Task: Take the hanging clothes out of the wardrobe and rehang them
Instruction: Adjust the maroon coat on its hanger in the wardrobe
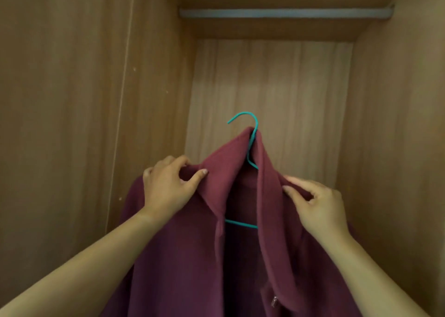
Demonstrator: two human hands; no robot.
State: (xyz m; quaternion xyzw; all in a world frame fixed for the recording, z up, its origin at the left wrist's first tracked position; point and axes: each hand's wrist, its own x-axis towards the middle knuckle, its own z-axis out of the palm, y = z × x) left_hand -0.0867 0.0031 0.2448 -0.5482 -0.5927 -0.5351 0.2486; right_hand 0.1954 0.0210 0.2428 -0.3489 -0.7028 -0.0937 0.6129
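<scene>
1. Grip on both sides is clamped on cloth. The left hand [168,186] pinches one shoulder of the maroon jacket [183,256] between thumb and curled fingers, and the right hand [317,206] pinches the other shoulder the same way.
2. Draped on a teal hanger [256,124], the jacket is well below the rail [284,13] and hangs from nothing but the two hands.
3. From the rail, the hook lies down and nearer the person, touching nothing, with its open end to the left. The hanger's long axis runs hand to hand, roughly parallel to the rail.
4. The left hand sits slightly closer to the rail than the right.
5. Rehanging likely needs a lift up and forward. With neither hand on the wire itself, the hook may tilt.
</scene>
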